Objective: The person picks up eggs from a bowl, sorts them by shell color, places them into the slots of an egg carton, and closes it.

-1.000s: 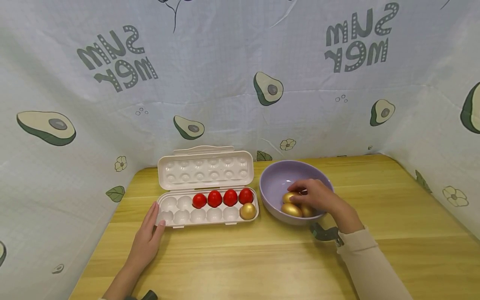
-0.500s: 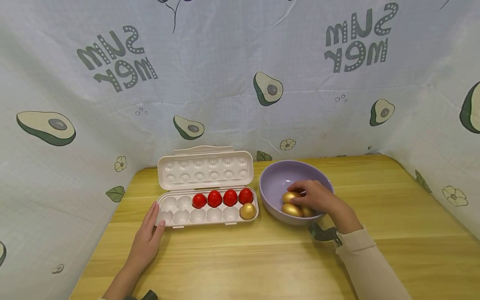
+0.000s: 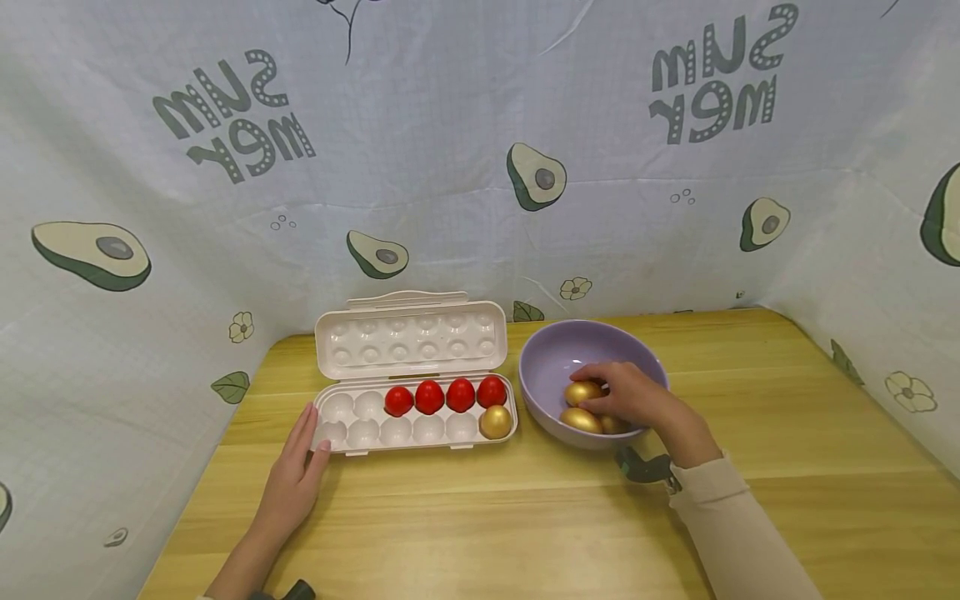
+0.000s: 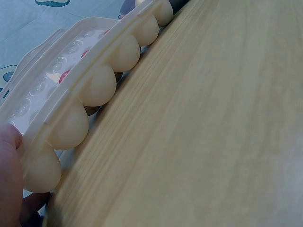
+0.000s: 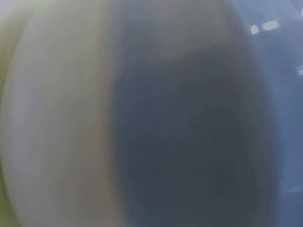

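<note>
In the head view, an open egg box [image 3: 427, 450] holds several red eggs in its back row and one golden egg [image 3: 496, 422] at the front right corner. My left hand [image 3: 291, 487] rests against the box's left end, fingers fairly straight, thumb at the near corner. The left wrist view shows that thumb [image 4: 10, 135] on the rim. To the right stands a purple bowl [image 3: 542, 358] with several golden eggs. Reaching into it, my right hand [image 3: 633, 396] pinches a golden egg [image 3: 582, 392] between thumb and fingers. Another golden egg [image 3: 581, 420] lies in front. The right wrist view is blurred.
Joined to the back of the box, its raised lid [image 3: 412, 340] leans near the patterned curtain [image 3: 450, 167]. The curtain also hangs along both sides of the wooden table [image 3: 480, 525]. A dark wrist camera mount [image 3: 643, 467] sits under the right wrist, beside the bowl.
My right hand and the pinched egg have shifted very slightly within the bowl; the front egg has moved a little left. The left hand and egg box stay still.
</note>
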